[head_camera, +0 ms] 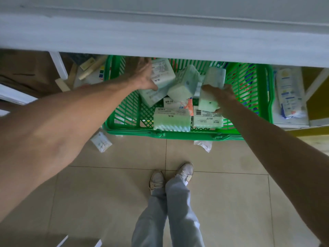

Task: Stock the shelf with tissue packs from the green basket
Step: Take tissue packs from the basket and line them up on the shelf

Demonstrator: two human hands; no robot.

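Down on the tiled floor, tucked half under the white shelf (160,38), sits the green basket (263,97); it's a big open lattice crate and it's got a loose heap of tissue packs in it, some flat along the near wall, some tipped on edge toward the back.

Both arms are reaching in from above; the left hand (142,75) is spread over a tilted pack (162,73) at the back left, fingers open and resting on it rather than wrapped, so I'd call that not yet a proper grip; the right hand (223,98) is clenched around a pale green pack (210,93) held up on end, thumb on the near face and fingers round the far side.

Handling-wise, my guess: these should be light and squishy, soft paper in thin plastic film, so nothing fragile, but the film looks slick and a pinch on a corner could slide or just crumple it; best bet is grabbing across the short width with thumb opposite fingers, like the right hand is doing; one per hand seems easy.

Smaller stuff: a flat pack (171,119) lies against the front wall, and a little white packet (101,141) sits on the floor just outside the basket's left corner.
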